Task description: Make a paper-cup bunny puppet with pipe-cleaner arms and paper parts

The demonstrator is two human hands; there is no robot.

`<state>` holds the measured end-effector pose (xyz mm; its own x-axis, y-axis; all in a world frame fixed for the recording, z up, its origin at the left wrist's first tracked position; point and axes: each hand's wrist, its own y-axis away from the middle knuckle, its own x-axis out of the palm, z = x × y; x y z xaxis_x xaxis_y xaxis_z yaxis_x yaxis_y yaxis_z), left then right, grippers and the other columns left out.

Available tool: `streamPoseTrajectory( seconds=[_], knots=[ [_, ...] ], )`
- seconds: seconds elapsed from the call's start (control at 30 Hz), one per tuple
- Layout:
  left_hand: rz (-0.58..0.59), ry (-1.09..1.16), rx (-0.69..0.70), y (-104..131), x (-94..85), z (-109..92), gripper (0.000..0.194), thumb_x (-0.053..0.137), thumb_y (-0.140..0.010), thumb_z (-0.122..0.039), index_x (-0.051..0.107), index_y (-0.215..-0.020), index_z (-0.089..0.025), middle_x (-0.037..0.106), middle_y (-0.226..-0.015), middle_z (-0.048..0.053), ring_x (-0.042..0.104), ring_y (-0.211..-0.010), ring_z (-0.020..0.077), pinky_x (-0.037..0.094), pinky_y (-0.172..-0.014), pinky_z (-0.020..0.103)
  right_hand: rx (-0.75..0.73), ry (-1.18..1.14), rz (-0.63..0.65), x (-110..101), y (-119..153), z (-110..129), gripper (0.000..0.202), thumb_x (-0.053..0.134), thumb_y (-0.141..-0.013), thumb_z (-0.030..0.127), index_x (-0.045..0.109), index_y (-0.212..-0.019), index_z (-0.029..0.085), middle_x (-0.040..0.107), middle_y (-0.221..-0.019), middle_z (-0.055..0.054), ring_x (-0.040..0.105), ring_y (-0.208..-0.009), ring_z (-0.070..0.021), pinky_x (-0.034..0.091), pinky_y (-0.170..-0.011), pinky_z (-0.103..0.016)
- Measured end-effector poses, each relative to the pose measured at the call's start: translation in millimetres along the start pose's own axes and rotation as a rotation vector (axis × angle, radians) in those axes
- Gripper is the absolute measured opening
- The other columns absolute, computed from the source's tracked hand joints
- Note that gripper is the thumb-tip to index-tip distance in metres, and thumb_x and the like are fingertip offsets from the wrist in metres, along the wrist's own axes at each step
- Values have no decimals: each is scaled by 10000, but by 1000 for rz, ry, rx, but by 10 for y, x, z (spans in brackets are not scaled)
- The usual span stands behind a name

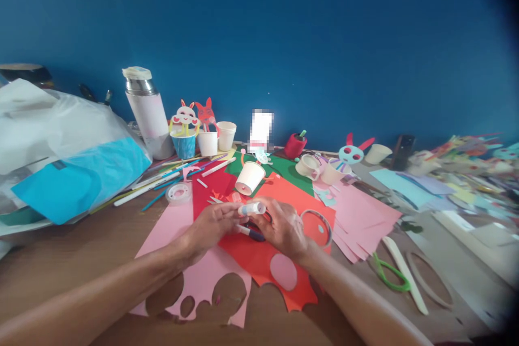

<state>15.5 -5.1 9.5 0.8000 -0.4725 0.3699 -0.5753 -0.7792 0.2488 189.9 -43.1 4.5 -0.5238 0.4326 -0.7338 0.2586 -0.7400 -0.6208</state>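
Note:
Between my two hands is a small white tube with a printed label, which looks like a glue stick [252, 208]. My left hand [214, 225] pinches its left end, and my right hand [285, 225] has fingers closed around the right end. Below them lies a dark-capped pen or marker [254, 234] on orange-red paper [239, 261]. Just beyond the hands, a white paper cup [250, 177] is tilted, with curled paper pieces attached. Scissors [214, 200] lie partly behind my left hand. A tape ring [316, 228] and a pink paper circle [283, 271] are near my right hand.
Pink paper with cut-out holes [203, 275] lies in front. At left stand a plastic bag [73, 140] and a flask [148, 113]; sticks [162, 181] lie nearby. Cups with paper animal faces [184, 143] line the back. Pink sheets [360, 216] and a green pipe cleaner [391, 275] are right.

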Motion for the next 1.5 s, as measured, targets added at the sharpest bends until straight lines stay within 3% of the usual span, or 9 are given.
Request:
streamPoseTrajectory(
  seconds=[0.17, 0.37, 0.57, 0.77, 0.9, 1.03, 1.2, 1.37, 1.5],
  knots=[
    [-60, -7, -24, 4, 0, -4, 338, 718, -587, -215, 634, -900, -121, 686, -937, 104, 632, -834, 213, 470, -749, 314, 8, -18, 22, 4, 16, -7, 197, 469, -859, 311, 527, -1000, 186, 668, -817, -52, 622, -686, -177, 442, -608, -254],
    [3, -9, 9, -1, 11, 8, 325, 704, -565, -167, 643, -881, -120, 692, -899, 92, 627, -839, 209, 470, -751, 307, 16, -16, 0, 12, 5, 6, 204, 471, -856, 322, 534, -995, 188, 671, -791, -57, 624, -679, -174, 446, -611, -245],
    [-96, -36, -34, 30, 19, -57, 351, 711, -586, -202, 633, -918, -116, 689, -929, 99, 632, -826, 204, 476, -722, 293, 39, -44, 21, 7, 19, -19, 208, 472, -855, 320, 536, -1005, 191, 669, -813, -56, 622, -697, -180, 453, -631, -258],
    [15, -68, -29, 18, 32, -88, 324, 656, -675, -268, 638, -960, -113, 678, -955, 112, 623, -880, 233, 457, -802, 338, 42, -167, 98, -26, -5, 71, 204, 489, -843, 298, 540, -1008, 189, 670, -806, -59, 628, -736, -178, 459, -655, -250],
    [31, -22, -67, 36, 40, -132, 286, 603, -710, -204, 619, -983, -119, 642, -1061, 121, 573, -1016, 245, 443, -849, 341, 242, -371, -104, -12, -36, 37, 157, 534, -812, 309, 547, -932, 209, 643, -758, -23, 604, -669, -151, 460, -610, -235],
    [-27, 60, -127, 47, 23, -158, 366, 537, -678, -59, 563, -1040, -105, 615, -1118, 139, 575, -1026, 230, 438, -872, 336, 503, -783, -239, 30, -101, -31, 157, 529, -815, 337, 539, -886, 198, 602, -728, 0, 584, -647, -129, 486, -612, -242],
    [-44, 53, -155, 33, 4, -175, 461, 510, -661, -23, 518, -1110, -131, 626, -1107, 125, 585, -1013, 212, 439, -873, 323, 694, -1111, -252, 102, -133, -97, 195, 560, -791, 367, 562, -857, 184, 582, -694, 23, 570, -596, -100, 501, -609, -238],
    [-25, 25, -65, 26, -1, -166, 340, 595, -704, -166, 573, -1043, -149, 684, -941, 100, 626, -909, 227, 489, -773, 344, 814, -1362, -152, 162, -104, -101, 214, 591, -766, 395, 559, -786, 185, 591, -658, 27, 574, -580, -104, 496, -589, -234],
    [-54, 38, -46, 39, 5, -166, 245, 642, -663, -171, 616, -905, -141, 693, -782, 65, 647, -760, 191, 508, -685, 309, 868, -1420, -125, 174, -95, -80, 230, 607, -753, 405, 564, -782, 181, 618, -666, 17, 587, -582, -110, 498, -576, -228]
  ],
)
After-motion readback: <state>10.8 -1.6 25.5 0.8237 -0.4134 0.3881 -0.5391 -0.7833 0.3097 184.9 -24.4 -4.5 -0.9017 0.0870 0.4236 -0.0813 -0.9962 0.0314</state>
